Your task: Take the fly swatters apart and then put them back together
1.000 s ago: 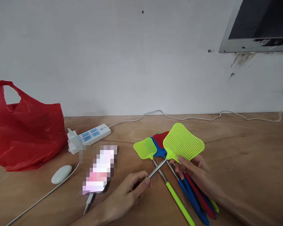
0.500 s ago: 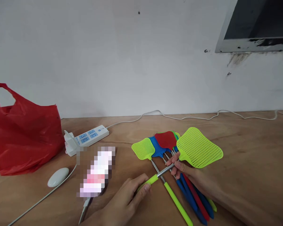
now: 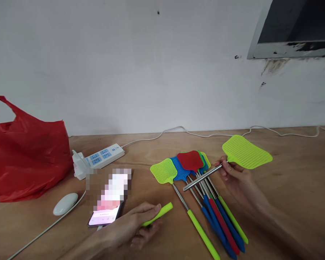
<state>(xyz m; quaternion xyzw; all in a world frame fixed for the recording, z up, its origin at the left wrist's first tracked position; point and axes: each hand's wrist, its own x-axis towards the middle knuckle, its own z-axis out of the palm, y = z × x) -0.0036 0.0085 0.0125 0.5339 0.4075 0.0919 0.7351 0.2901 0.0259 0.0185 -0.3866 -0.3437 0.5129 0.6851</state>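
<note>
My left hand (image 3: 141, 222) is closed around a yellow-green handle grip (image 3: 162, 212), which has come apart from its swatter. My right hand (image 3: 237, 175) pinches the neck of a yellow-green fly swatter (image 3: 246, 153), and the swatter's bare metal rod (image 3: 202, 177) points left toward the grip, with a gap between the two. Beneath the rod lies a fanned pile of fly swatters: a yellow-green one (image 3: 164, 170) at the left, a red one (image 3: 189, 160) on top, and several blue and green ones partly covered. Their coloured handles point toward me.
A red plastic bag (image 3: 29, 155) stands at the left. Near it are a white power strip (image 3: 105, 155) with a plugged-in adapter, a white mouse-shaped object (image 3: 65, 204) and a lit phone (image 3: 111, 202) on its cable. A cord (image 3: 213, 135) runs along the wall.
The grip has come off the metal rod. My right hand has moved right and up with the swatter; my left hand has drawn left with the grip.
</note>
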